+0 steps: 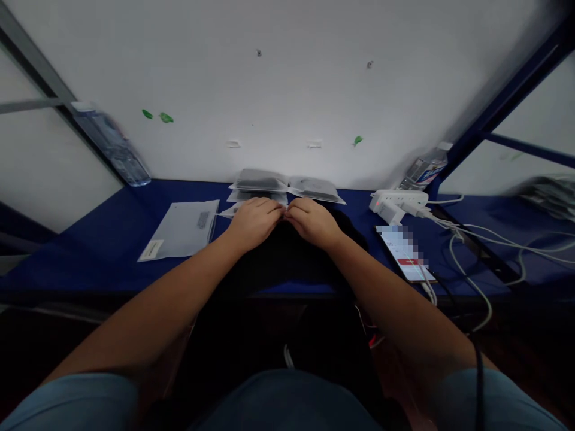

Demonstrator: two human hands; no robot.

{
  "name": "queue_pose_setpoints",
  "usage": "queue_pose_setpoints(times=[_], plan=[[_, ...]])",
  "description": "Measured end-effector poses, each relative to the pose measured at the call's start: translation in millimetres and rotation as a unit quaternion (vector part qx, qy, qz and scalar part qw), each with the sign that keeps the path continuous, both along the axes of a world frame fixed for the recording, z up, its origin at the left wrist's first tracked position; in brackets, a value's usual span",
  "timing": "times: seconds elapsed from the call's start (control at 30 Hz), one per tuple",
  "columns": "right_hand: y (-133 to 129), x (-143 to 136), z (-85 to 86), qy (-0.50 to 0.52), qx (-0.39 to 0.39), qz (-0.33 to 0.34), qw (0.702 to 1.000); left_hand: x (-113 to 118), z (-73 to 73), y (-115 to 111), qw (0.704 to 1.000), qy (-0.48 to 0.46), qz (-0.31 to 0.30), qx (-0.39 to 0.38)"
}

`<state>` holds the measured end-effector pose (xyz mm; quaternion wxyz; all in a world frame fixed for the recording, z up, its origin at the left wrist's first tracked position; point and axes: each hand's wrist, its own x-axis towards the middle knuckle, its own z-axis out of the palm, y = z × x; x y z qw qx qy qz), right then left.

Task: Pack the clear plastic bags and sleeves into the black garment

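A dark piece of cloth (287, 257) lies spread over the front middle of the blue desk. My left hand (256, 220) and my right hand (313, 221) meet at its far edge, fingertips almost touching. Both hands have their fingers bent and closed, pinching the cloth edge between them; the exact grip is partly hidden. Just beyond my hands, frosted plastic bags (260, 179) with dark contents are stacked, and another such bag (314, 188) lies to their right. Left of my left hand lies a flat frosted bag (182, 230) with a small white label.
On the right, a white power strip (398, 203) with plugs and cables sits behind a phone (406, 254) on a charging lead. Plastic bottles stand at the left (112, 146) and right (429, 166) against the partitions. A white wall (287, 90) closes off the back.
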<state>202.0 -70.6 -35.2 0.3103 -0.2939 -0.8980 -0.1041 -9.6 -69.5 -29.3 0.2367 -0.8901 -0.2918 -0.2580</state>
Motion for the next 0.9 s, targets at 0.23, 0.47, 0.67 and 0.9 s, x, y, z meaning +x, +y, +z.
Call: queue_pose_setpoints(times=[0.23, 0.47, 0.67, 0.9], plan=[[-0.8, 1.8, 1.6, -0.013, 0.017, 0.005, 1.000, -1.5, -2.4, 2.9, 0.999, 0.012, -0.024, 0.021], [-3.1, 3.7, 6.4, -0.004, -0.006, 0.000, 1.000, 3.7, 0.0, -1.0, 1.000, 0.020, -0.009, 0.014], [-1.5, 10.3, 7.0, 0.013, -0.057, -0.013, 0.998, 0.5, -1.0, -2.2, 1.000, -0.001, -0.020, 0.019], [2.8, 12.5, 2.6, 0.099, -0.101, 0.046, 0.989, -0.7, -2.4, -4.7, 0.997, -0.063, -0.041, -0.003]])
